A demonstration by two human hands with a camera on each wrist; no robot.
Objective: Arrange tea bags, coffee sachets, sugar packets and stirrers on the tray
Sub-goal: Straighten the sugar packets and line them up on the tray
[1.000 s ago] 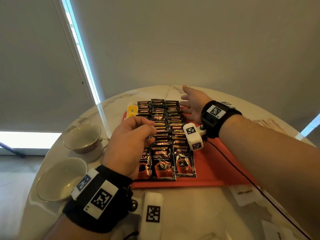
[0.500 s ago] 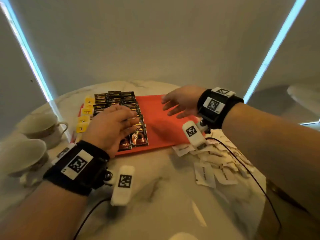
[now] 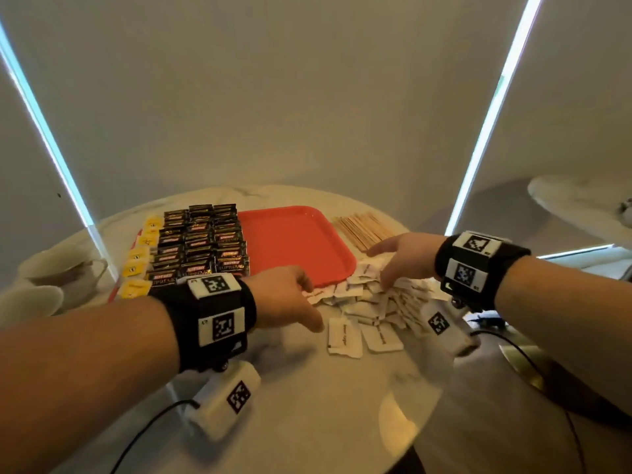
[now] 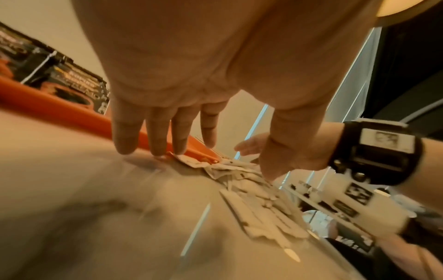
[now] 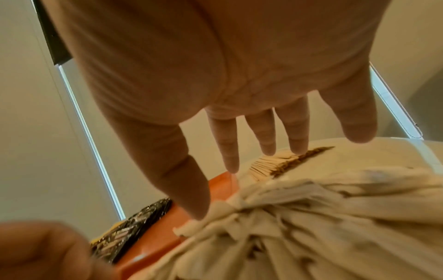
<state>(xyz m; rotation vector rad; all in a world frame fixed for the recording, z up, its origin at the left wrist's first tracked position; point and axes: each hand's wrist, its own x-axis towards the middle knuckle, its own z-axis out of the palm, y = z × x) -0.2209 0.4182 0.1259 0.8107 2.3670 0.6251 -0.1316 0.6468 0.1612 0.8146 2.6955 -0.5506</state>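
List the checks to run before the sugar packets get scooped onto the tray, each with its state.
1. Left hand free, fingers straight: ok.
2. Right hand free, fingers spread over the pile: ok.
3. Sugar packets gathered in one loose heap on the table beside the tray: ok.
4. Right half of the red tray bare: ok.
5. Coffee sachets in rows on the left half: ok.
6. Wooden stirrers on the tray: not ok, they lie on the table.

White sugar packets lie heaped beside the half-filled red tray
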